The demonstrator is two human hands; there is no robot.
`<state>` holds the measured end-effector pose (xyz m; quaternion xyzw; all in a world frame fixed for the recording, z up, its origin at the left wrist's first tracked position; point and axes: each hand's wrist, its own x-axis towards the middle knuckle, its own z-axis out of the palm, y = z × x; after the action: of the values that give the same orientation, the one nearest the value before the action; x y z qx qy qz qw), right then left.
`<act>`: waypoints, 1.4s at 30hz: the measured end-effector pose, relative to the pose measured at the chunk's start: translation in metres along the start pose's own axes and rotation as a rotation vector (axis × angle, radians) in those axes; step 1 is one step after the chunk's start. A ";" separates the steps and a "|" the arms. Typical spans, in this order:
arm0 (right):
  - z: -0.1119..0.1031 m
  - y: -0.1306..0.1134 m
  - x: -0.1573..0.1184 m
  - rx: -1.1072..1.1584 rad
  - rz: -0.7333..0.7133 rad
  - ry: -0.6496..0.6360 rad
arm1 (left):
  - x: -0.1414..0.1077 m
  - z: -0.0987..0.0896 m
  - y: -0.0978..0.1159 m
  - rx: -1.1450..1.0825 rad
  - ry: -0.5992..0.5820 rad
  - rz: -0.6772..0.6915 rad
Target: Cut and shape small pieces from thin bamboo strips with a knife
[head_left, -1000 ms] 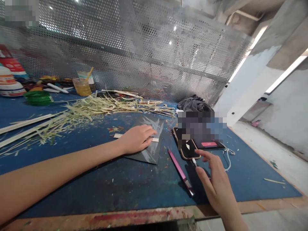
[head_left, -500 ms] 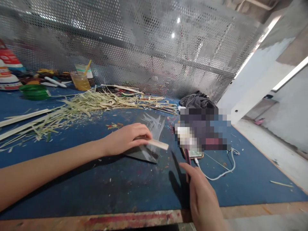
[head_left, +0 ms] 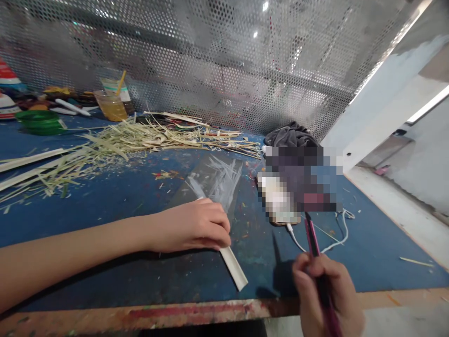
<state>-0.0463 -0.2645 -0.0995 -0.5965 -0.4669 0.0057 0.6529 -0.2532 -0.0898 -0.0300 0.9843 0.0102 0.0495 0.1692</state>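
Under my left hand (head_left: 205,224) is a pale strip of split bamboo (head_left: 234,269), pinched between the fingers. Its free end points down toward the table's front edge, and the rest is hidden by the hand. My right hand (head_left: 328,290) is closed round a purple-and-black utility knife (head_left: 311,236) that points up and away. The knife is clear of the strip, to its right. Beyond my left hand lies a dark flat board (head_left: 199,171) with whitish scratch marks, partly covered by the hand.
A heap of bamboo shavings (head_left: 140,138) spreads across the back left. A phone with a white cable (head_left: 345,234) lies on the right, partly pixelated. Behind stand a cup of yellowish liquid (head_left: 110,107), a green tape roll (head_left: 38,122) and a dark cloth (head_left: 291,135).
My left hand has come nearer and turned the strip, so its free end now points toward the front edge. My right hand has moved right with the knife, away from the strip.
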 end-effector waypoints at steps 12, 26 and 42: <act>-0.007 0.013 0.013 0.444 0.152 0.090 | -0.002 -0.005 -0.010 -0.246 0.004 0.106; -0.008 0.013 0.010 0.353 0.132 0.084 | -0.004 0.000 -0.013 -0.213 0.045 0.140; 0.002 -0.001 0.007 0.124 0.112 0.182 | -0.003 0.001 -0.014 0.058 0.080 0.125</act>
<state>-0.0440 -0.2594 -0.0945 -0.5779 -0.3707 0.0169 0.7269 -0.2565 -0.0775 -0.0359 0.9847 -0.0430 0.0990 0.1366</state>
